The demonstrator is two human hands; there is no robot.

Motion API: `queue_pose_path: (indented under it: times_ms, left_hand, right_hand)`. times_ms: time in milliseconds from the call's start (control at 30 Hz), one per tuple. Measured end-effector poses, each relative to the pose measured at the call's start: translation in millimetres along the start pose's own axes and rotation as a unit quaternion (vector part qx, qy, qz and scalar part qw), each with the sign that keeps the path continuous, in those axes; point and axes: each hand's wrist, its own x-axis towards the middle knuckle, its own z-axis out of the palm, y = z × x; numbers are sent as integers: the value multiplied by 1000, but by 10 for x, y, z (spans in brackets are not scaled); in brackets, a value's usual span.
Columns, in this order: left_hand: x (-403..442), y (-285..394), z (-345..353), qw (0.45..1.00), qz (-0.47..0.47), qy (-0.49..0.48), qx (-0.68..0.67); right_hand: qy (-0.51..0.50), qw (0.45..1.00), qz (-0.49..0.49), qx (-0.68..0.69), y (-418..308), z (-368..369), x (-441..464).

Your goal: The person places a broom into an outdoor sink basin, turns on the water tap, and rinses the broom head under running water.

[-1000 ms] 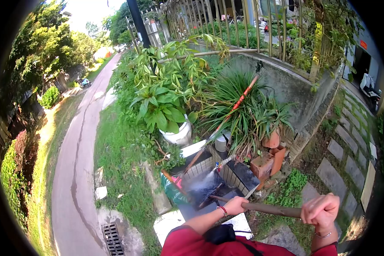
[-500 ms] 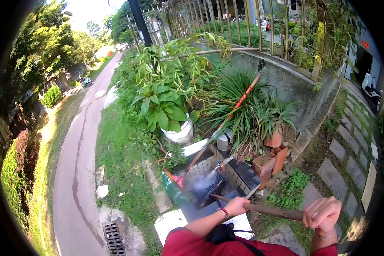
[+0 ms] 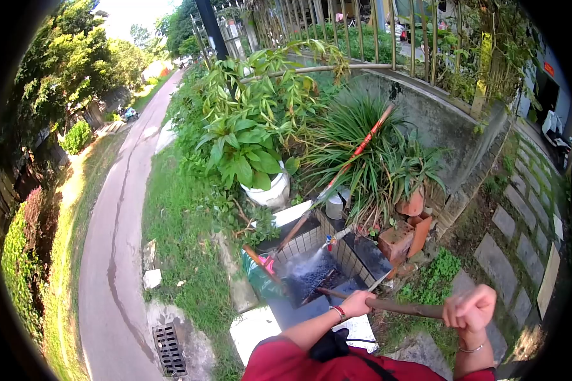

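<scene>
My left hand [image 3: 357, 303], with a red bead bracelet at the wrist, is wrapped round a long wooden handle [image 3: 408, 308]. Curled at the handle's near end is my right hand [image 3: 469, 309], a thin bangle on its wrist. The handle slants down to the left into a tiled basin [image 3: 361, 270]. Its far end meets a dark, wet head, whose kind I cannot make out amid the spray. Water [image 3: 308, 260] gushes in from a tap [image 3: 330, 241] on the basin's back side.
A second pole with red wrapping [image 3: 360, 147] leans across the basin into spiky plants. Green material and a pink item [image 3: 266, 261] lie at the left rim. Bricks [image 3: 395, 240] and a white pot [image 3: 268, 190] stand nearby. A drain grate [image 3: 170, 349] lies lower left.
The handle and both hands have shifted slightly; my right hand has moved a little left. The view has tilted a bit, and the handle's far end shows less blur.
</scene>
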Motion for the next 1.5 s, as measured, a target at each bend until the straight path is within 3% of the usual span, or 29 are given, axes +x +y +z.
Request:
queue_pose_path:
  times_ms: [67, 167, 200, 267, 367, 400, 467, 500, 567, 600, 767, 833, 867, 967, 1067, 1200, 1300, 1400, 1500]
  left_hand:
    - [61, -477, 16, 999, -51, -7, 0]
    - [55, -289, -62, 999, -26, -20, 2]
    - [33, -139, -93, 999, -28, -29, -8]
    - [-24, 115, -131, 1000, -13, -19, -10]
    - [-85, 275, -210, 1000, 8, -11, -12]
    - [-76, 151, -203, 1000, 7, -9, -11]
    - [-57, -354, -122, 1000, -17, -1, -15]
    - [-49, -430, -184, 999, -38, -24, -4]
    - [56, -494, -174, 998, -27, -50, 0]
    - [92, -432, -202, 997, -15, -76, 4]
    - [33, 315, -387, 995, -7, -99, -28]
    - [58, 291, -374, 997, 20, -74, -29]
    - [70, 167, -367, 997, -9, -68, -32]
    - [135, -519, -201, 998, -47, -39, -23]
    - [170, -373, -259, 999, -17, -35, -19]
    - [92, 181, -348, 1000, -3, -28, -5]
    - [59, 156, -343, 999, 12, 10, -41]
    - [87, -392, -291, 999, -27, -5, -36]
    - [106, -279, -289, 1000, -14, -1, -21]
  right_hand:
    - [30, 990, 136, -17, 293, -7, -4]
    - [15, 988, 144, -61, 82, -4, 13]
    - [-19, 987, 116, -113, -98, -19, -3]
    - [-106, 991, -13, -75, -321, 119, 125]
    - [-132, 989, -62, -15, -303, 132, 151]
    - [-134, 989, -63, -14, -151, 109, 138]
    - [-89, 993, 31, -67, 292, 38, 78]
    - [-90, 993, 31, -66, 316, 36, 77]
    - [20, 992, 120, 17, 327, 34, 65]
    - [21, 992, 124, -23, 192, 41, 76]
    - [-74, 995, -54, -42, -398, 214, 255]
    - [-77, 996, -53, -1, -197, 93, 275]
    - [-80, 994, -56, 38, -38, 23, 274]
    - [-23, 999, 13, -28, 517, 15, 229]
    - [0, 997, 40, -67, 335, 38, 260]
    - [-105, 992, -69, -4, -136, 10, 360]
    - [-82, 992, -91, 44, 60, -21, 325]
    - [-14, 999, 37, -12, 547, 76, 254]
    - [-14, 999, 32, -33, 307, 99, 324]
